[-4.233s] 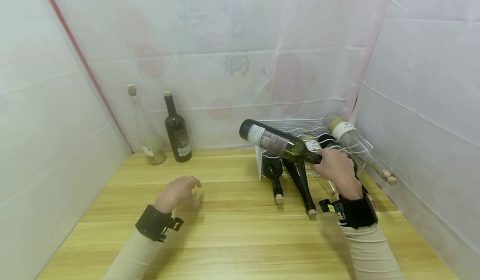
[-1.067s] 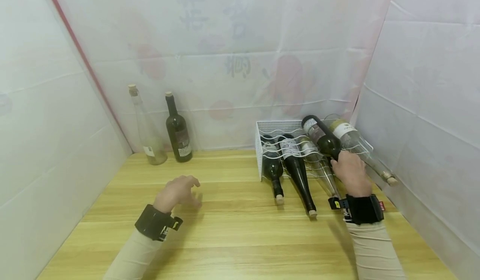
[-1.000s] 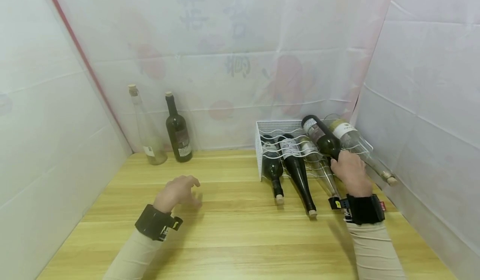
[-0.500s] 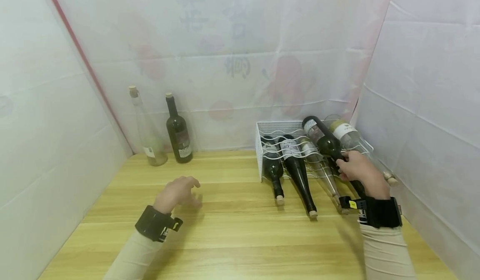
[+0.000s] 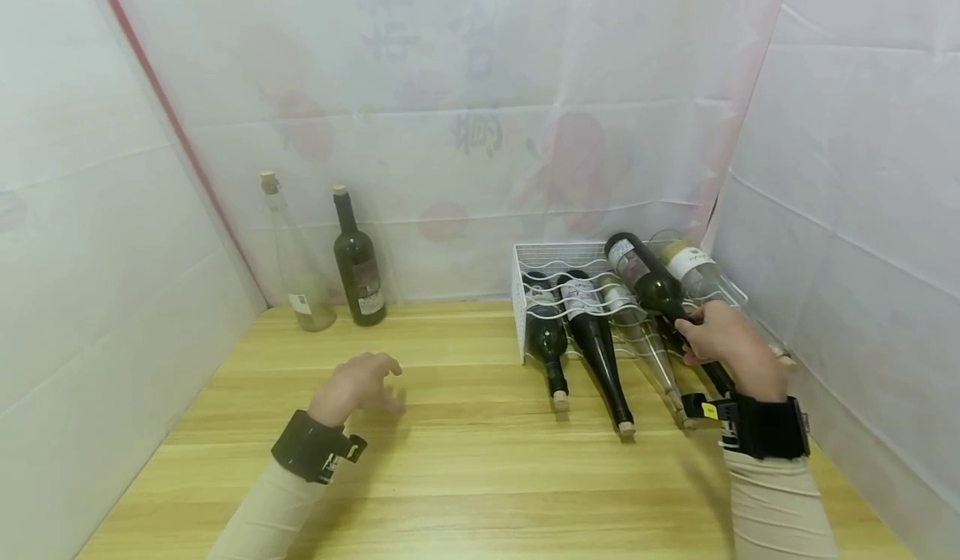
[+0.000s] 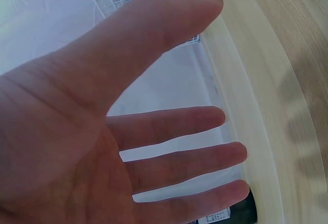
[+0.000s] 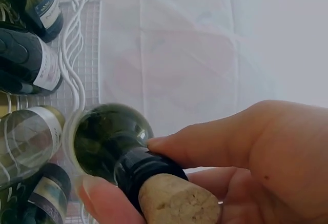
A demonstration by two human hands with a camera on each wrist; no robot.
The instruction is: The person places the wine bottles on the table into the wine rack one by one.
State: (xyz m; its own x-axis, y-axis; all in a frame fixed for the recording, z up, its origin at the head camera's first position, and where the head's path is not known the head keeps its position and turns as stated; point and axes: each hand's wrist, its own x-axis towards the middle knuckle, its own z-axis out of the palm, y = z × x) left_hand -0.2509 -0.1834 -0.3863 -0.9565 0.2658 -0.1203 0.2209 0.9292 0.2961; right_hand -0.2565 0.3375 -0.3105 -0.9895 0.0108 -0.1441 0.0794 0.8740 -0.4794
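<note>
My right hand (image 5: 733, 342) holds the neck of a dark green wine bottle (image 5: 651, 283), thumb on one side and fingers on the other. In the right wrist view its cork (image 7: 179, 201) points toward the camera. The bottle lies along the top of a white wire wine rack (image 5: 518, 310), its base toward the back wall, beside a clear bottle (image 5: 693, 268) with a white label. My left hand (image 5: 356, 389) is held over the table at left with nothing in it; its fingers (image 6: 187, 165) and thumb are spread apart in the left wrist view.
Lower in the rack lie several corked bottles, among them a dark one (image 5: 547, 339), a slim black one (image 5: 596, 343) and a clear one (image 5: 652, 352). A clear bottle (image 5: 303, 285) and a dark bottle (image 5: 360, 272) stand upright at back left. White sheets enclose the wooden table (image 5: 465, 468).
The wine bottle has come down from above the rack, swinging rightward onto its top. Within the last second my right hand has shifted right along its neck. My left hand stays put.
</note>
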